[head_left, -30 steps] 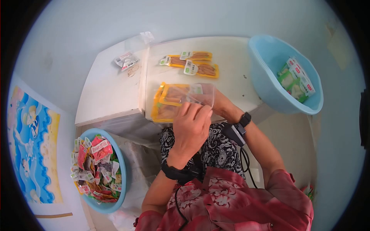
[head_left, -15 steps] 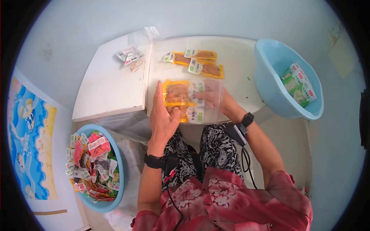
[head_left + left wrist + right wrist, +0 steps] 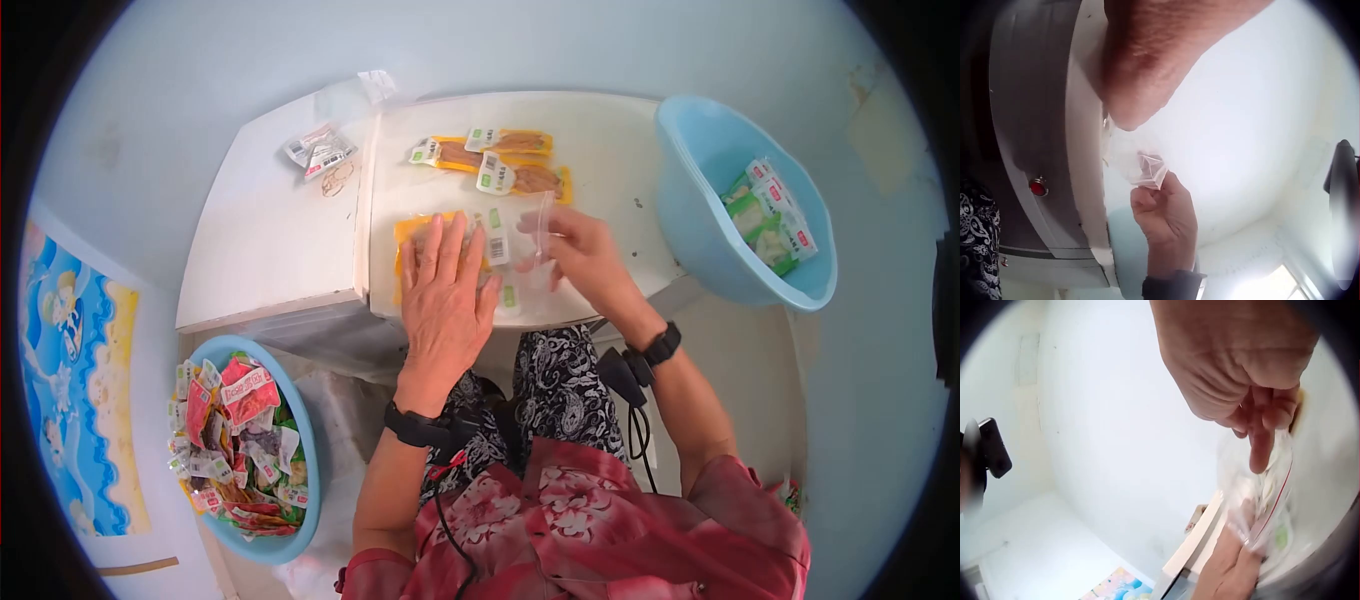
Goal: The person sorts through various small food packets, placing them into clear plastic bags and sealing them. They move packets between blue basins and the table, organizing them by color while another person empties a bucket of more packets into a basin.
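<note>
A clear plastic bag (image 3: pixel 520 285) with yellow-edged food packets (image 3: pixel 410 232) inside lies at the table's front edge. My left hand (image 3: pixel 440 290) rests flat over the packets, fingers spread. At the bag's right end my right hand (image 3: pixel 590 262) pinches the clear film of its mouth. The right wrist view shows a red line (image 3: pixel 1282 495) along the bag's edge below my right hand (image 3: pixel 1254 394). In the left wrist view, the right hand (image 3: pixel 1169 219) holds the raised film (image 3: pixel 1152 170).
Three yellow packets (image 3: pixel 525 178) lie behind the bag. A silver-white packet (image 3: pixel 320 150) sits on the left surface. A blue basin (image 3: pixel 680 200) with green packets stands at the right; another basin (image 3: pixel 314 450), full of mixed packets, stands low at the left.
The bag, held up in both hands before, now lies flat on the table. My left hand has moved from its left edge onto its top; my right hand has come out to the bag's mouth.
</note>
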Demonstrator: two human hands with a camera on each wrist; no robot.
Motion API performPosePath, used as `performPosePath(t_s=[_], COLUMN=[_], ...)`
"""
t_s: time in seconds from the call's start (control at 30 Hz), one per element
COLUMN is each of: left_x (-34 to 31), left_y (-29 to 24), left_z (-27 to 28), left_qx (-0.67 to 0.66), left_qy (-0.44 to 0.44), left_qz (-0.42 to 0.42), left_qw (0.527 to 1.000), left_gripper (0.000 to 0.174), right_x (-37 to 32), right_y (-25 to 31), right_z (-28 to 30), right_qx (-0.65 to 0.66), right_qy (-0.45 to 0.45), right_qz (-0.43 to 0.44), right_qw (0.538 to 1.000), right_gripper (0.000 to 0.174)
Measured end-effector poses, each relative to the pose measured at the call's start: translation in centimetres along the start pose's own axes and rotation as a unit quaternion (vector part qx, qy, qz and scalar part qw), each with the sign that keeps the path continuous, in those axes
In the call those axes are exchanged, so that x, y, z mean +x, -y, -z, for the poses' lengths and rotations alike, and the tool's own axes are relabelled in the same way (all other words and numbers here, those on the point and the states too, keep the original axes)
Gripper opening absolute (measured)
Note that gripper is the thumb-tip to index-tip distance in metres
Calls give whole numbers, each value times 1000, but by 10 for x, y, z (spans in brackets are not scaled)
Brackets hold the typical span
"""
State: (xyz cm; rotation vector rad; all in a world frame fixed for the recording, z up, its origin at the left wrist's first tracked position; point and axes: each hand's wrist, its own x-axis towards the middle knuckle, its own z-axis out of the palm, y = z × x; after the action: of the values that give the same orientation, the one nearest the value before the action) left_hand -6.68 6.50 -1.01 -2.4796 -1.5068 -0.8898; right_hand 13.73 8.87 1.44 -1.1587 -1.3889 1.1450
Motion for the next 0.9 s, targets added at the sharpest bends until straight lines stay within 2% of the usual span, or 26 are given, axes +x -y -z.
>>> performPosePath(t_s=[0.1, 0.17, 0.27, 0.37, 0.47, 0.57, 0.67, 0.77, 0.87, 0.9], left_x=[-2, -2, 0, -1, -2, -2, -4, -5, -6, -6], left_y=[5, 4, 3, 5, 9, 10, 11, 12, 13, 13], left_z=[-14, -13, -14, -15, -14, -12, -13, -13, -13, -14], left_qx=[5, 3, -2, -9, -6, -14, -31, -45, -49, -49], left_qy=[10, 7, -2, -8, -9, -10, -18, -24, -24, -26], left_qz=[-1, 1, 7, 6, -8, -11, -14, -13, -14, -13], left_qw=[1000, 1000, 1000, 1000, 1000, 1000, 999, 999, 998, 998], left_gripper=[49, 46, 45, 44, 44, 43, 41, 40, 40, 40], right_x=[7, 29, 57, 86, 107, 122, 135, 134, 123, 118], right_y=[-1, -24, -36, -31, -14, -1, 1, -6, -19, -17], right_z=[34, 52, 57, 51, 36, 25, 25, 29, 38, 41], right_qx=[-42, -158, -385, -507, -524, -521, -518, -531, -502, -481], right_qy=[-77, -100, -145, -119, -58, 9, 69, 55, 20, -2], right_qz=[-9, 33, 103, 159, 169, 91, -24, 4, 67, 37], right_qw=[996, 982, 906, 839, 833, 849, 852, 846, 862, 876], right_gripper=[23, 22, 24, 28, 34, 37, 63, 50, 61, 60])
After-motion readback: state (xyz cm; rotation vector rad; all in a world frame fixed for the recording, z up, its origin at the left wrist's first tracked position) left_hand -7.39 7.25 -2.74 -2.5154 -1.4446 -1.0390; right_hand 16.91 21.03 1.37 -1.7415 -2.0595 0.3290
